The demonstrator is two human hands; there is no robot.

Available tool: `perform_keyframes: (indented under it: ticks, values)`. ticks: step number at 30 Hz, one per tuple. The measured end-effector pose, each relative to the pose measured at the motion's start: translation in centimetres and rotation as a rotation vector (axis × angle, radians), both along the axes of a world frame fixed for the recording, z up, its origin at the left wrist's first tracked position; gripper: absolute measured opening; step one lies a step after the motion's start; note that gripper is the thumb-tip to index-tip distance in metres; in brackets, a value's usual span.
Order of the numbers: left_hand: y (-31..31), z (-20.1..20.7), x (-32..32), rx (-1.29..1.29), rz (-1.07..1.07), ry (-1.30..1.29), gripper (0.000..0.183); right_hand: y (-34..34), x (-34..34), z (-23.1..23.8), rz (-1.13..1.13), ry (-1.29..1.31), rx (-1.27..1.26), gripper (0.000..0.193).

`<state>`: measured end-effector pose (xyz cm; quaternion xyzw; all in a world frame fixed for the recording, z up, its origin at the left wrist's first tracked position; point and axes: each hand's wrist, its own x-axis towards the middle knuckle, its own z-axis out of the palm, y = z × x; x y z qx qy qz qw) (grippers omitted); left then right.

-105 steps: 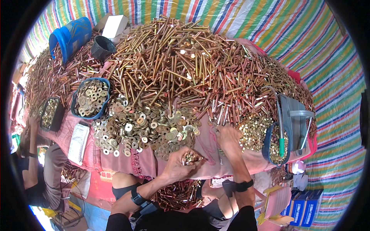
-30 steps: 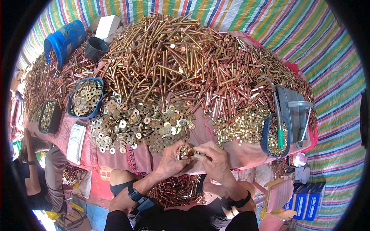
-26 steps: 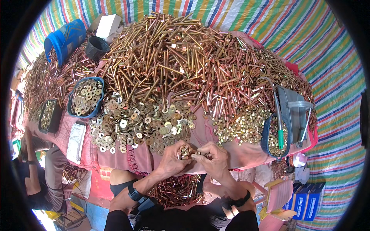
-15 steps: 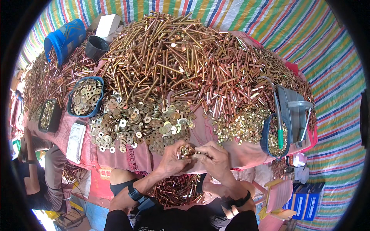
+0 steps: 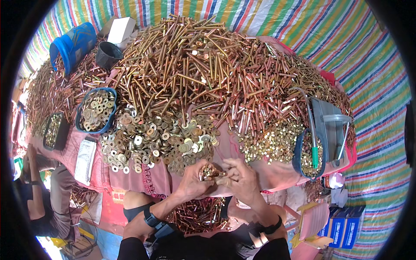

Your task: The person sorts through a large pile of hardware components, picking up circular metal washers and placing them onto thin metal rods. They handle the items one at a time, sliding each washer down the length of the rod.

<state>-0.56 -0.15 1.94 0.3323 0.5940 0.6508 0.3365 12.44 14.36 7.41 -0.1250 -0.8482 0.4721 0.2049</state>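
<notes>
My left hand [image 5: 194, 181] is closed around a bunch of brass-coloured bolts [image 5: 208, 172], their ends turned up in a tight cluster. One end juts out of the bunch toward my right hand [image 5: 241, 181]. The fingers of that hand are bent together right beside it, and whatever small piece is between them is hidden. Both hands are over the near edge of the cloth-covered table [image 5: 225, 151]. Just beyond my left hand spreads a heap of flat washers [image 5: 164, 134]. Past my right hand lies a pile of small nuts [image 5: 273, 141].
A big mound of long bolts [image 5: 182, 65] fills the back. Blue-rimmed tubs hold washers [image 5: 97, 108] and nuts [image 5: 308, 167]. A grey tray with a green-handled tool [image 5: 315, 154] is at the right. A blue bucket [image 5: 73, 45] and black pot [image 5: 108, 54] stand far left. Another person's arm [image 5: 34, 173] shows at left.
My right hand's fingers have shifted and curled a little differently beside the bunch. My left hand still grips the bolts in almost the same place.
</notes>
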Motion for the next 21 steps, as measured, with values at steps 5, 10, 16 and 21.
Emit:
perform_keyframes:
  ticks: [5, 10, 16, 21]
  values:
    - [-0.1, 0.2, 0.1, -0.008, -0.026, 0.005, 0.025, 0.1, 0.1, 0.2, 0.029, 0.048, 0.083, 0.024]
    - [-0.1, 0.0, -0.1, -0.021, -0.015, 0.022, 0.024, -0.1, 0.1, -0.6, 0.009, 0.030, 0.083, 0.021]
    - [0.2, -0.5, 0.4, 0.095, 0.017, -0.232, 0.022, 2.9, 0.4, -1.5, -0.205, -0.188, -0.375, 0.019]
    - [0.8, -1.0, 0.2, 0.159, 0.183, -0.291, 0.024, 5.3, -0.5, -2.6, 0.088, -0.542, -0.532, 0.023]
